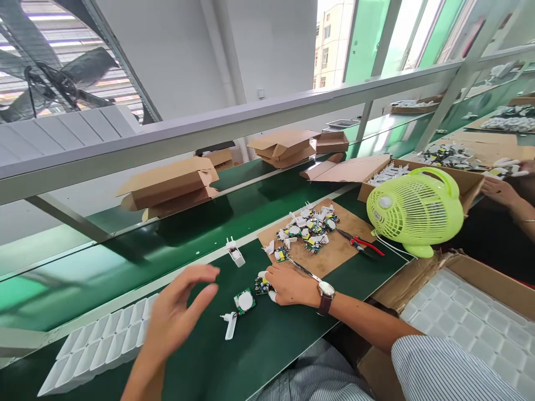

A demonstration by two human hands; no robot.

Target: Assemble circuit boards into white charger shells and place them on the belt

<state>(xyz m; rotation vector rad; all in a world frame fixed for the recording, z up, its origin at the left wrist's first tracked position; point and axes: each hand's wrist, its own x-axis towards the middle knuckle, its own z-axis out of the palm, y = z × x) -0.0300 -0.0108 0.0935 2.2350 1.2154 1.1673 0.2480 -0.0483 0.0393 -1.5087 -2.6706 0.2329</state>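
Observation:
My right hand (pixel 292 285), with white covers on some fingertips and a watch (pixel 326 292) on the wrist, closes its fingers on a small circuit board (pixel 262 285) low over the green work surface. A slim metal tool (pixel 304 268) runs along the far side of that hand; whether the hand touches it I cannot tell. My left hand (pixel 178 309) is raised with thumb and fingers apart, holding nothing. Between the hands lie another circuit board (pixel 244 301) with a round white part and a white plastic plug piece (pixel 229 323). Farther back lies a white charger housing with prongs (pixel 236 253).
Circuit boards (pixel 307 228) are heaped on a brown board (pixel 271 236) beside red-handled pliers (pixel 361 242). White housings (pixel 100 345) stand in rows at left. A green fan (pixel 412 211) and a carton of white parts (pixel 468 312) are at right. A co-worker's hands (pixel 504 184) are beyond.

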